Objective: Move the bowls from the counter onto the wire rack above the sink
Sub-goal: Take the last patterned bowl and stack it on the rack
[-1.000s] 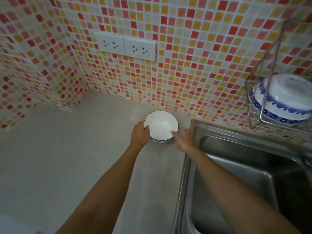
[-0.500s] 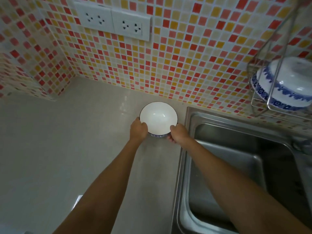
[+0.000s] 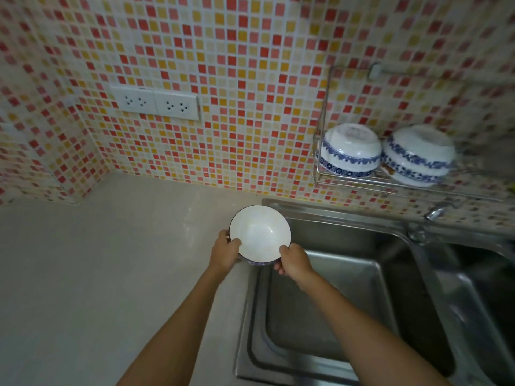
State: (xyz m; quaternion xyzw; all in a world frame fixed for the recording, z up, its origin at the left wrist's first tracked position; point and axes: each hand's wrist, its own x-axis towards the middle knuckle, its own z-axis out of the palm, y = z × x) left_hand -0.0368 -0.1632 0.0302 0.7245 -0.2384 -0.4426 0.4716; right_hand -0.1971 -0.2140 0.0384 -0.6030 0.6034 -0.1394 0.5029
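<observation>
Both my hands clamp the white bowl [image 3: 259,235], mouth up: left hand [image 3: 225,250] on its left rim, thumb over the edge, right hand [image 3: 294,260] on the near-right rim, fingers curled under. Bowl sits over the seam between counter [image 3: 111,274] and sink [image 3: 334,302]; looks lifted, can't tell for sure. The wire rack [image 3: 362,181] lies up and to the right of my fingers, on the tiled wall, well apart. Two blue-patterned bowls [image 3: 349,151] are there upside down, filling its left part. Right hand is nearer the rack. I reckon the bowl needs flipping and must go right of those, where the view blurs.
</observation>
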